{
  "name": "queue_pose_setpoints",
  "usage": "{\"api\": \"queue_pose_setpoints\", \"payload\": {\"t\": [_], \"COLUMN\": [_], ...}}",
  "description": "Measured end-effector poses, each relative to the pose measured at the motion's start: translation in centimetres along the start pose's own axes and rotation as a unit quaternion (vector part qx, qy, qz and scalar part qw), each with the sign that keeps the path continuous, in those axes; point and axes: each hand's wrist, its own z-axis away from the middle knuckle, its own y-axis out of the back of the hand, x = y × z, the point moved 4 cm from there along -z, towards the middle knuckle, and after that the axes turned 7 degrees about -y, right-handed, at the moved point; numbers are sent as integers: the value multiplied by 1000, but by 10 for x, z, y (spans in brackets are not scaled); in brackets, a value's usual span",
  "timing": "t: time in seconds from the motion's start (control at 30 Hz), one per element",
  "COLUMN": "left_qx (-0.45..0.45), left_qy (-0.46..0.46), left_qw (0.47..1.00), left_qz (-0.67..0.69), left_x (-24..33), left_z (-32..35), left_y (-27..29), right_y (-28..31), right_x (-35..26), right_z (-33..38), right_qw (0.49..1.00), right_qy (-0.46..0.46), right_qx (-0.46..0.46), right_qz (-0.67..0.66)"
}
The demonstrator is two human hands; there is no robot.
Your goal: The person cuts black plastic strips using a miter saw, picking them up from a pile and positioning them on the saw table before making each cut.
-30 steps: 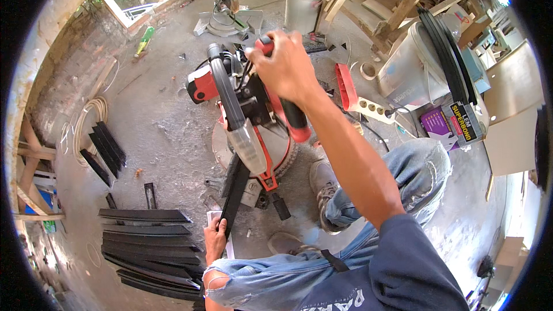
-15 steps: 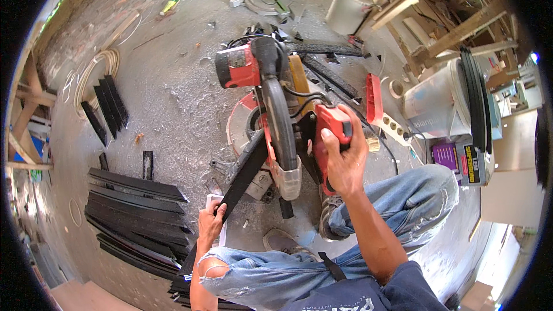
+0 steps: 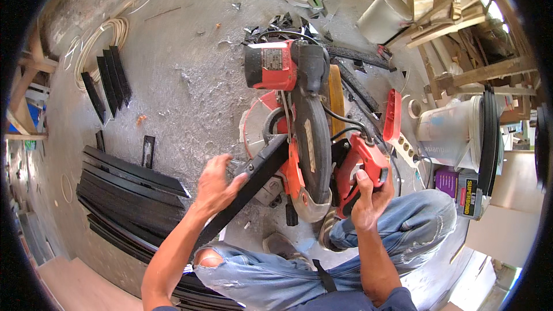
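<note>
My right hand point(image 3: 370, 200) is wrapped round the red handle point(image 3: 368, 164) of a miter saw point(image 3: 311, 150) on the floor ahead of me. A long black strip point(image 3: 249, 192) lies slanting from beside my left knee up to the saw's blade area. Over its left edge is my left hand point(image 3: 218, 187), open with the fingers apart. The thumb lies at the strip; whether it touches, I cannot tell. The saw's red and black motor point(image 3: 271, 66) is on the far side. Its guard hides the blade and the strip's far end.
Black strips point(image 3: 127, 196) lie stacked at left, with shorter pieces point(image 3: 115, 78) beyond. Black offcuts point(image 3: 282, 26) litter the floor behind the saw. To the right are a power strip point(image 3: 406, 152), a red plastic piece point(image 3: 392, 115), a white bucket point(image 3: 452, 132) and boxes point(image 3: 468, 193).
My left hand has let go of the strip's near end and moved farther up along it, fingers opening. My right hand stays on the saw handle. The whole view has shifted.
</note>
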Motion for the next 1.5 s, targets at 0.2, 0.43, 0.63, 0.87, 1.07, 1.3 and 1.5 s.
{"api": "queue_pose_setpoints", "payload": {"t": [0.2,0.43,0.63,0.87,1.07,1.3,1.5], "left_qx": [-73,-3,-41,-9,-64,32,40], "left_qy": [170,219,210,132,168,144,145], "left_qw": [980,976,977,991,984,989,988], "left_qz": [-69,9,-5,-32,-15,11,17], "left_x": [27,14,18,16,15,17,16], "left_z": [-44,-40,-46,-47,-47,-50,-50], "left_y": [-79,-87,-80,-89,-94,-86,-89], "right_y": [4,6,2,3,19,17,8], "right_x": [-1,-3,-5,-7,7,-6,-19], "right_z": [4,8,12,14,26,15,0], "right_qw": [998,996,996,992,991,990,989], "right_qy": [-42,-74,-78,-97,-78,-72,-77], "right_qx": [35,29,38,71,41,-4,-21], "right_qz": [17,28,25,49,99,119,123]}}
